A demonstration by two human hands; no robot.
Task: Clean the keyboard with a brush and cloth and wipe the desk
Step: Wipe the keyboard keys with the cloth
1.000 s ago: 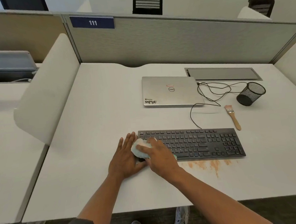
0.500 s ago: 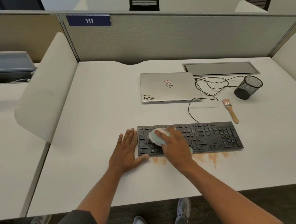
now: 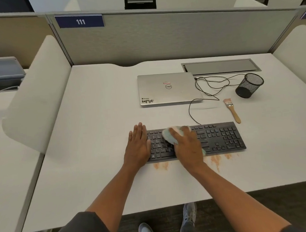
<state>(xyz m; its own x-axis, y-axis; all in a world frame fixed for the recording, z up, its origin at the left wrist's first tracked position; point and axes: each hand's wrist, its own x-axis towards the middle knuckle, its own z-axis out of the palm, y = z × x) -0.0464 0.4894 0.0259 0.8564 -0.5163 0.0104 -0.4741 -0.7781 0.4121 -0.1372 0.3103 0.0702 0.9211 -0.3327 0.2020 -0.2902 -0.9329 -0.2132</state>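
The right hand (image 3: pixel 187 146) grips a crumpled pale-blue cloth (image 3: pixel 171 135) on the middle keys of the flat black keyboard (image 3: pixel 219 137) — the left hand (image 3: pixel 138 146) lies flat, fingers straight, at its left end. Orange stains (image 3: pixel 215 159) mark the white surface (image 3: pixel 96 136) along the keyboard's near edge — a wooden-handled brush (image 3: pixel 232 110) lies beyond its far right corner.

Left hand (image 3: pixel 138 146) flat; right hand (image 3: pixel 186 146) curled
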